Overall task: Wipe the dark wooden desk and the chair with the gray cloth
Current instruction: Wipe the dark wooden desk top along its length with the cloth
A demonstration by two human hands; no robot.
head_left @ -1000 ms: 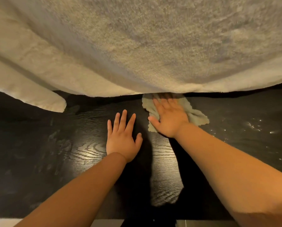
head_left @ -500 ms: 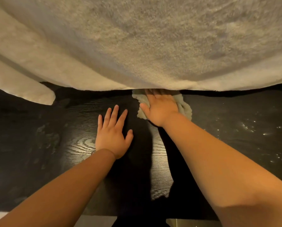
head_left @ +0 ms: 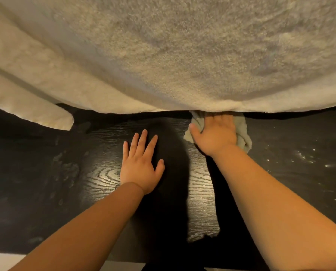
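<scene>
The dark wooden desk fills the lower half of the head view, its grain shining under the light. My right hand lies palm-down on the bunched gray cloth at the far side of the desk. Its fingertips are hidden under the hem of a hanging cream fabric. My left hand rests flat on the bare desk, fingers straight and spread, a little nearer and to the left of the cloth. No chair is in view.
A large fluffy cream fabric hangs over the far part of the desk and covers the upper half of the view. Pale specks dot the desk at the right. Dull smudges mark it at the left.
My right hand has pushed the gray cloth farther away, so its fingers now sit under the cream fabric's hem. My left hand has stayed flat on the desk.
</scene>
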